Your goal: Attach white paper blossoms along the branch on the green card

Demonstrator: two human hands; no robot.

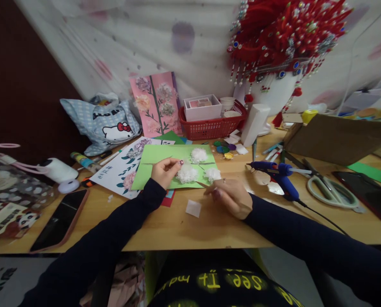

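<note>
Three white tufted blossoms are set on the light green card, which lies flat on the tabletop. A dark stem line is in place too, partly covered by the left hand and the blossoms. Whether the blossoms are glued or just resting can't be told.

Left hand: thumb and fingertips brought together at the upper left of the biggest blossom; whether any paper is pinched can't be told. Right hand: fingers curled, held low beside the right-hand blossom; whether a thin tool is gripped can't be told.

Remaining, as judged: no leaves or tint are seen on the green card, while both are shown on the pink flower card propped behind. Whether the same is wanted here is open. Roughly midway, it seems.

One white paper square is left loose in front of the card. Small colour dishes are placed behind it; the blue glue gun and scissors are parked at right, both out of hand.
</note>
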